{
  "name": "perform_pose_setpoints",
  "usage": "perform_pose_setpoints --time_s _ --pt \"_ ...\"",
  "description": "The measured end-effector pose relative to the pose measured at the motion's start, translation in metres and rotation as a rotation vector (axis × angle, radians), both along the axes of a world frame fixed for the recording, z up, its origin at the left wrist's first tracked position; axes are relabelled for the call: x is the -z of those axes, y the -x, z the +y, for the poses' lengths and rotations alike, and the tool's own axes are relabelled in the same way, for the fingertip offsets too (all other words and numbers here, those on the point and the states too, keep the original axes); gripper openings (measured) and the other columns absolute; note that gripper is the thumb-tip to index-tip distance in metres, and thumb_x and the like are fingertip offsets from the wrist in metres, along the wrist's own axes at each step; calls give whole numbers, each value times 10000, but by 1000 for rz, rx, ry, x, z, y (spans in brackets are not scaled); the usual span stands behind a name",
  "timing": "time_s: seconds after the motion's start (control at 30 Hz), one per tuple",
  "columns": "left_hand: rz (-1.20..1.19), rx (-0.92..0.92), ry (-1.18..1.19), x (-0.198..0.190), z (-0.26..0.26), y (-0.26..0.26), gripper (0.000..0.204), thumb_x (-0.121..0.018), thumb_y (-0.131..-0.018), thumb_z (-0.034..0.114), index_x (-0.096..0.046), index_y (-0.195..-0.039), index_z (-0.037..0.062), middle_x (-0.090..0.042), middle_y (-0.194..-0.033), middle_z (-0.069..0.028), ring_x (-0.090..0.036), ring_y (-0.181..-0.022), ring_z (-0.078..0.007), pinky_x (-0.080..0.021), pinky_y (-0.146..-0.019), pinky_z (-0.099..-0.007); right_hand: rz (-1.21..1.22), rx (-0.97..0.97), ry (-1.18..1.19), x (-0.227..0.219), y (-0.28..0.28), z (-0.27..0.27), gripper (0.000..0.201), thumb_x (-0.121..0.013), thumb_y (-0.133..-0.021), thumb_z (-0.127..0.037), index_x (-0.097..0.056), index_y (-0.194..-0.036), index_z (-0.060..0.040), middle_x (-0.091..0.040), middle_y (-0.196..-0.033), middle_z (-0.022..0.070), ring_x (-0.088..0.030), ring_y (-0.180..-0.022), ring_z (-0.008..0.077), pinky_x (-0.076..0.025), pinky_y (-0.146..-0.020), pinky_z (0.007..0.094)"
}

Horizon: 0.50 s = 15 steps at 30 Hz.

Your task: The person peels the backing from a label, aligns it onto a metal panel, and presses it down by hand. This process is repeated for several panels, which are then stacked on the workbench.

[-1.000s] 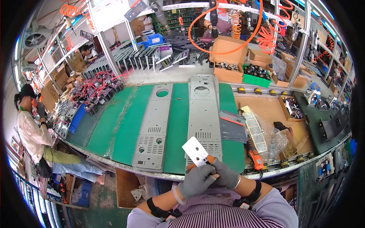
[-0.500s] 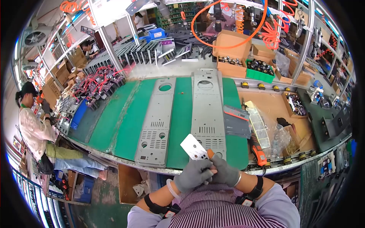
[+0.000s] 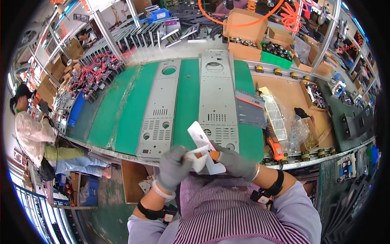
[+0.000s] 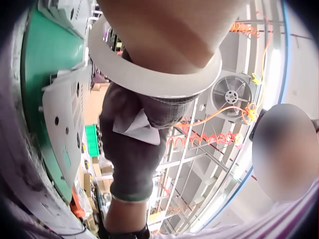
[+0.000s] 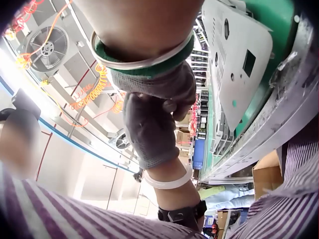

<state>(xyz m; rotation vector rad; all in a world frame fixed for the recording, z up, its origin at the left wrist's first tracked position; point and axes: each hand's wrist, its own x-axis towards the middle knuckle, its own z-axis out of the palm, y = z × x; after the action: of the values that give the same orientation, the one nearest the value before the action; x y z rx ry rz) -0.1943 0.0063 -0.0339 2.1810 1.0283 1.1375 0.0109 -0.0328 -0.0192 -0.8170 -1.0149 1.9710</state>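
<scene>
Drawn leftward since half a second ago, the grey-gloved left hand [image 3: 174, 167] now stands apart from the grey-gloved right hand [image 3: 239, 163], which it met in the earlier frame; a curled white flexible sheet [image 3: 198, 164] has appeared between them. Fingers of the left hand, slightly blurred, are clamped on the curled sheet. Fingers of the right hand pinch a flat white rectangular plate [image 3: 197, 132], which is held tilted above the near edge of the bench, its upper end leaning far and left; whether the sheet and the plate are joined cannot be told. Beyond the hands lies a green bench surface [image 3: 134, 99] bearing two long grey perforated metal panels: the left panel [image 3: 156, 105] lies singly or stacked, which cannot be told, and the right panel [image 3: 218, 97] lies on at least one other. Just right of the latter are flat dark-grey plates with a red stripe [image 3: 249, 112]. Farther right, an orange-and-black power tool [image 3: 275, 145] lies near a crumpled clear plastic bag [image 3: 297, 133]. At the far right, an open brown cardboard box [image 3: 244, 51] of small parts adjoins a green plastic bin [image 3: 276, 60] of dark parts.
</scene>
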Motion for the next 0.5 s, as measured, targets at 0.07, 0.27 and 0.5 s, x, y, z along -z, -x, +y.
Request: perform_pose_setpoints --time_s 0.07,0.27,0.5 --pt "21 -145 29 6 5 25 102 -588 -714 30 -540 -803 43 -529 -664 -124 -547 -538 -280 -442 -507 -359 203 -199 157 15 -4 4 590 -451 -941 -289 -215 -1387 17 -539 -1179 216 -631 -953 250 -534 -805 331" --pt "269 -672 96 72 -2 153 50 -531 -732 32 -534 -783 30 -533 -598 -159 -559 -552 -326 -433 -520 -399 23 -236 212 13 -16 -4 542 -559 -892 -242 -374 -1288 77 -570 -1125 210 -627 -951 290 -565 -755 354" --pt "542 -1152 516 201 -89 280 139 -532 -768 119 -607 -865 54 -632 -795 -195 -615 -777 -395 -478 -688 -478 3 98 176 10 -45 -26 799 -660 -798 -359 -272 -1362 52 -534 -1176 255 -615 -970 354 -544 -798 436"
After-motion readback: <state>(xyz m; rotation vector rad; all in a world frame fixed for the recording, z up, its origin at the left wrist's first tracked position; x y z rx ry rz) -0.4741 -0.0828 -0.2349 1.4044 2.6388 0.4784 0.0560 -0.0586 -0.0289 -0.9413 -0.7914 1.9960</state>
